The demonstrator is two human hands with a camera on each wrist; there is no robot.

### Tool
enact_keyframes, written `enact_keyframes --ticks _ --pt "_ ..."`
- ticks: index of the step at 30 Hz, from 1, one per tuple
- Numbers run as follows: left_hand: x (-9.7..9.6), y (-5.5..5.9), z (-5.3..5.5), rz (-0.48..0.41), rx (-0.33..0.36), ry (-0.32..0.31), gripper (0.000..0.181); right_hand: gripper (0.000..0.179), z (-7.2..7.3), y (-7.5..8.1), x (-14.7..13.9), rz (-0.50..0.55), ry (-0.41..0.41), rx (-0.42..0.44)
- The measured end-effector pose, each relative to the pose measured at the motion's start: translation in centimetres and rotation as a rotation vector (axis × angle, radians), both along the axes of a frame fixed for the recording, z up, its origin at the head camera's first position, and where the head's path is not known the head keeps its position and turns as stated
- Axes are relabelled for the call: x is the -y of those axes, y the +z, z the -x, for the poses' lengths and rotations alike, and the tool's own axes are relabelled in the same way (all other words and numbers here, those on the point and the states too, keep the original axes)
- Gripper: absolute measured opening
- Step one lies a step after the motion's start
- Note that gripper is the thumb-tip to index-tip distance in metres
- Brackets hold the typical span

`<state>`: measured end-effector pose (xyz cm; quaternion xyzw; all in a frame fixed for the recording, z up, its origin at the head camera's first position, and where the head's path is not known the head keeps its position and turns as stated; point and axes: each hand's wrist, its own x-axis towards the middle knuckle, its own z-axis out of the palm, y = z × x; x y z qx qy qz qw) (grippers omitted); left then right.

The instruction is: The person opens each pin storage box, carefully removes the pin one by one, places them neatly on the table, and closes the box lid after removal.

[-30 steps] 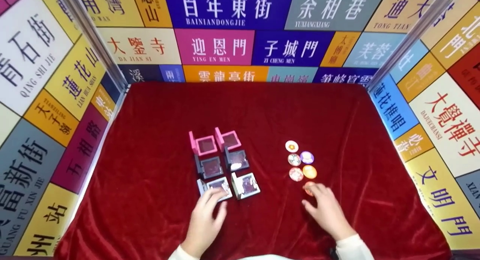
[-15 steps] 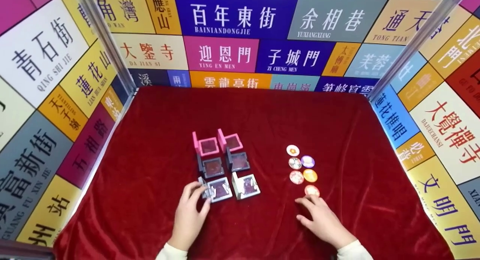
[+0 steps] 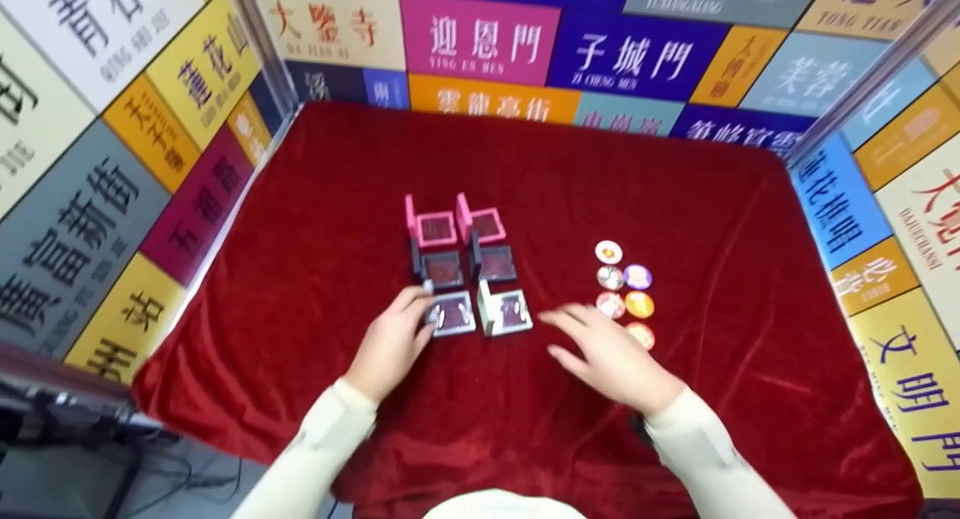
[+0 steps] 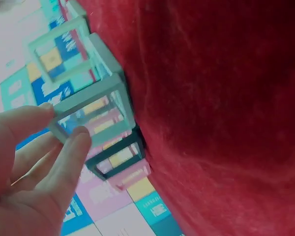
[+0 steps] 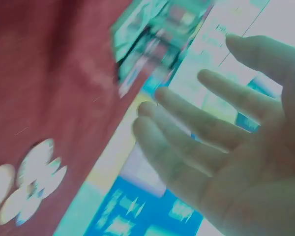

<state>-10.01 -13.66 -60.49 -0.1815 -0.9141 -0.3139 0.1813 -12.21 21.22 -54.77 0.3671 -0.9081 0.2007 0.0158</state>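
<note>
My left hand (image 3: 390,346) is at the left side of a grey-blue hinged display case (image 3: 454,314) with a clear window, its lid raised. In the left wrist view, thumb and fingers pinch the raised lid (image 4: 88,101) by its edge. My right hand (image 3: 611,354) holds nothing; its fingers spread over the cloth between the round discs and a pale green case (image 3: 511,313). That case, also with its lid up, stands right of the grey-blue one. Part of the lowest orange-red disc (image 3: 643,334) is hidden behind the right hand.
Behind stand two dark cases (image 3: 442,270) and two pink cases (image 3: 435,229), all with lids raised. Several printed discs, including a purple one (image 3: 638,276) and an orange one (image 3: 640,304), lie at right. Red velvet cloth (image 3: 525,159) covers the table; sign-printed panels (image 3: 480,39) enclose it.
My right hand has left the lowest disc and moved left toward the cases. The left hand shifted from over the grey-blue case to its raised lid. The head view has tilted down.
</note>
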Motion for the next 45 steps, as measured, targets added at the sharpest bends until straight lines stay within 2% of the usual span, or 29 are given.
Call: enact_keyframes --ticks 3,6,9,12,15,17,24,31,36,40,45 --pt "-1.0 0.7 1.5 0.057 -0.003 -0.049 0.035 0.041 1.8 0.7 2.7 0.027 0.062 -0.057" --pt "-2.1 0.9 2.5 0.118 0.022 -0.085 0.032 0.041 3.6 0.4 4.9 0.07 0.122 -0.093" --pt "-3.0 0.6 3.1 0.174 0.055 -0.111 0.026 0.044 4.9 -0.4 6.5 0.106 0.196 -0.116" --pt "-3.6 0.2 3.3 0.209 0.071 -0.124 0.019 0.04 5.7 -1.2 7.4 0.096 0.268 -0.143" --pt "-4.1 -0.4 3.1 0.23 0.07 -0.13 0.016 0.033 5.7 -2.1 7.9 0.072 0.326 -0.165" --pt "-4.4 -0.7 3.3 0.239 0.056 -0.143 0.016 0.029 6.0 -2.4 7.9 0.056 0.352 -0.178" --pt "-5.0 -1.8 3.3 0.278 0.012 -0.152 0.01 0.028 6.1 -2.9 7.9 0.036 0.407 -0.213" --pt "-5.3 -1.8 3.5 0.299 0.015 -0.131 0.006 0.026 6.1 -2.6 7.9 0.013 0.398 -0.214" --pt "-5.4 -2.0 3.6 0.337 0.006 -0.115 0.003 0.021 6.2 -2.8 8.2 0.011 0.403 -0.264" --pt "-5.6 -1.8 3.4 0.356 0.009 -0.096 0.005 0.019 6.3 -3.1 8.4 0.038 0.404 -0.283" --pt "-6.8 -1.7 3.5 0.414 -0.02 -0.057 0.006 0.023 6.5 -3.0 7.6 0.078 0.386 -0.254"
